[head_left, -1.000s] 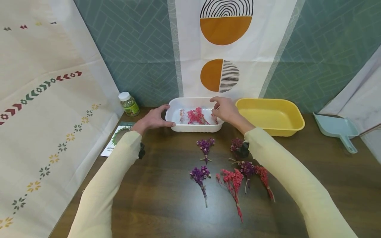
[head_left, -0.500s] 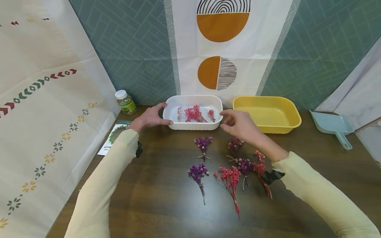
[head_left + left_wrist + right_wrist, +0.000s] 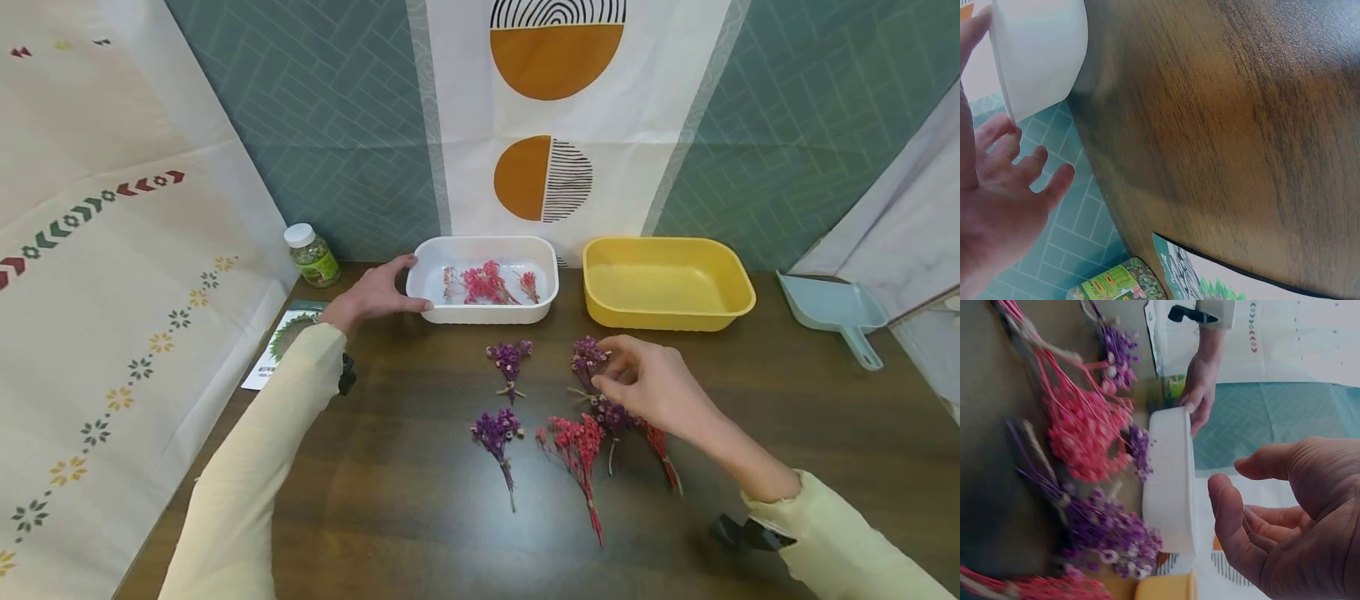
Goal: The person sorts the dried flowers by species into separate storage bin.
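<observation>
My left hand (image 3: 377, 292) holds the left end of a white plastic tub (image 3: 480, 314), thumb at the near corner and fingers at the far one. Pink dried flowers (image 3: 487, 283) lie inside it. Above the dark purple dried flower bunch (image 3: 587, 357) is my right hand (image 3: 660, 387), thumb and fingers curved with a gap between them; the right wrist view shows the fingertips holding nothing. Beneath and beside this hand lie another purple bunch (image 3: 611, 414) and a red bunch (image 3: 658, 450), both partly hidden. A larger pink bunch (image 3: 581, 446) lies nearer me.
Two more purple bunches (image 3: 508, 358) lie left of the right hand. A yellow tub (image 3: 667, 319) stands right of the white one. At the far right is a light blue dustpan (image 3: 832, 308). A white-lidded jar (image 3: 313, 257) and a printed packet (image 3: 279, 343) are at the left.
My right hand has moved from over the white tub's right end back towards me, to above the purple bunches. The left hand stays at the tub. The view has shifted slightly.
</observation>
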The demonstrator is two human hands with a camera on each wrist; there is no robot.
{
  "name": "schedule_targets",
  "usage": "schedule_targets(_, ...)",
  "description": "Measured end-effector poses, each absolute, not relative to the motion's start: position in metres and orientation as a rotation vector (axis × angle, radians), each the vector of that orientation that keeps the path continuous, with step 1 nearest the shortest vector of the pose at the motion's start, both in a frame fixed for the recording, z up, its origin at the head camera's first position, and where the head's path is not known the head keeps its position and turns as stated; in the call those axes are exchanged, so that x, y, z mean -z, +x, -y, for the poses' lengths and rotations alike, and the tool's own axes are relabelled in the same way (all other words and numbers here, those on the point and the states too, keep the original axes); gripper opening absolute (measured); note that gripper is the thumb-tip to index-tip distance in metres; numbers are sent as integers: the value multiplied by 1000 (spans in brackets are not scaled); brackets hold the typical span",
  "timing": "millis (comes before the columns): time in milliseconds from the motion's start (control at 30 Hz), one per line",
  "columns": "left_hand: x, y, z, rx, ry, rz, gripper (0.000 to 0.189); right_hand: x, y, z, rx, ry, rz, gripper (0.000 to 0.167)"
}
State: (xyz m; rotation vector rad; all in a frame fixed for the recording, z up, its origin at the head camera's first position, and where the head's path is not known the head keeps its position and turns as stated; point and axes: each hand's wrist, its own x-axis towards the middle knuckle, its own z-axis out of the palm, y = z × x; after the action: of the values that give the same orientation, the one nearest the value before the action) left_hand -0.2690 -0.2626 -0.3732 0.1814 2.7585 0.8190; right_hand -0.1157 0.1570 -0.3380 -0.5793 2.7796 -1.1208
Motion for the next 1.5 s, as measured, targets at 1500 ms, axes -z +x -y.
schedule_targets(1500, 373, -269, 264, -809, 187, -2753, 101, 411, -23, -131, 1066, -306, -2811, 73)
